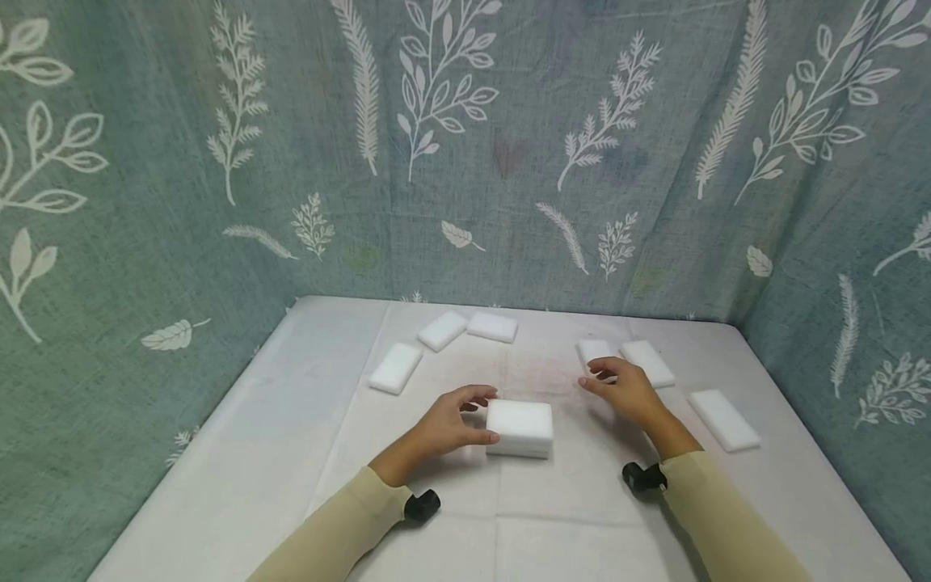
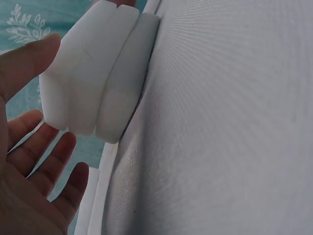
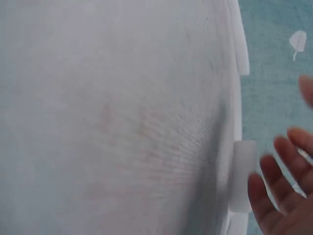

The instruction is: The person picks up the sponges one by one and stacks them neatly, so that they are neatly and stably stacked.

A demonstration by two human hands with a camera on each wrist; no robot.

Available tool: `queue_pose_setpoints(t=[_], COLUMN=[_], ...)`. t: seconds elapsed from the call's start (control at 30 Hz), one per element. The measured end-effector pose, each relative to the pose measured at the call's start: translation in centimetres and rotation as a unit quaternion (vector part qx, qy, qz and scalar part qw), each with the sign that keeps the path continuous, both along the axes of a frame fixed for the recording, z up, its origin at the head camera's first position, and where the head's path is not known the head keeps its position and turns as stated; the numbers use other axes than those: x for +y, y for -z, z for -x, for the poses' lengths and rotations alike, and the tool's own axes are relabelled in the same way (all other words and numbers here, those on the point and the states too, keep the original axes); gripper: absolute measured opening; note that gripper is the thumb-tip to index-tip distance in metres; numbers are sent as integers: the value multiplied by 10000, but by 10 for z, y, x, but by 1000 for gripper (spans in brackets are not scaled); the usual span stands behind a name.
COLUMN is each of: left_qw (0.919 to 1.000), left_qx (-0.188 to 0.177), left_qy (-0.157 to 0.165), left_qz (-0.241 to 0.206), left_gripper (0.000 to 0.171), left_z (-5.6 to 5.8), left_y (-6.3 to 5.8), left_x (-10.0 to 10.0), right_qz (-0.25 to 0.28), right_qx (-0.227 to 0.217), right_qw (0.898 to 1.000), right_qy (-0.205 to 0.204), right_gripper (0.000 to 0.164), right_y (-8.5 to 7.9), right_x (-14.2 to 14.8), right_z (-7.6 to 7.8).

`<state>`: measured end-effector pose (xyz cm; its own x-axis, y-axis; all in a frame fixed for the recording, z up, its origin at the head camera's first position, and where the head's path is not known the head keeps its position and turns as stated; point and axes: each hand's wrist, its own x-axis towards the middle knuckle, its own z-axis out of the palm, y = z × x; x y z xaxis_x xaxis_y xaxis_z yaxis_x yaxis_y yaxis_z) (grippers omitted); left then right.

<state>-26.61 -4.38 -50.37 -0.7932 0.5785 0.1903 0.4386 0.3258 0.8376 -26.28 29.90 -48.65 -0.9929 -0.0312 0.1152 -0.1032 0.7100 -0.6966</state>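
A stack of three white sponge blocks (image 1: 520, 420) lies at the middle of the table. Beside its left end is my left hand (image 1: 449, 424), thumb at the near corner and fingers spread loosely toward the far side. The left wrist view shows the stacked layers (image 2: 95, 73) with the thumb at the top block and the other fingers not wrapped round it. My right hand (image 1: 629, 394) hovers with relaxed fingers and holds nothing. Just behind its fingertips lies a white sponge block (image 1: 595, 348), partly hidden by the hand in the head view.
Three loose sponge blocks lie at the back left, one of them this leftmost block (image 1: 396, 368). On the right are another block (image 1: 647, 363) and a separate one (image 1: 723, 419). A leaf-patterned curtain (image 1: 509, 162) encloses the white-covered table (image 1: 553, 533) at the back and sides.
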Motion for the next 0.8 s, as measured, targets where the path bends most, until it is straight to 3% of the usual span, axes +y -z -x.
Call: queue_pose_setpoints(t=[0.3,0.37,0.57,0.6,0.8], left_qw=[9999,9998,9998,9998,9998], left_qx=[-28,-42,33,94,193], left_qy=[28,43,102,99,69], left_qz=[-121,-190,-149,-110,-57], left_gripper=[70,67,64,65,63], left_z=[0,-4,-5,-1,-1], left_y=[2,-4,-5,0,1], left_x=[0,0,1,1,0], right_qz=[-673,-884,-1361,-1404,-1692], right_qx=[-117,-263,-758,-815,-1019], right_qw=[9939,9909,9789,9773,9728], right_qy=[864,977,1326,1362,1212], right_gripper=[73,78,90,91,87], right_y=[3,4,2,2,1], right_x=[11,13,14,13,11], right_z=[16,20,23,24,27])
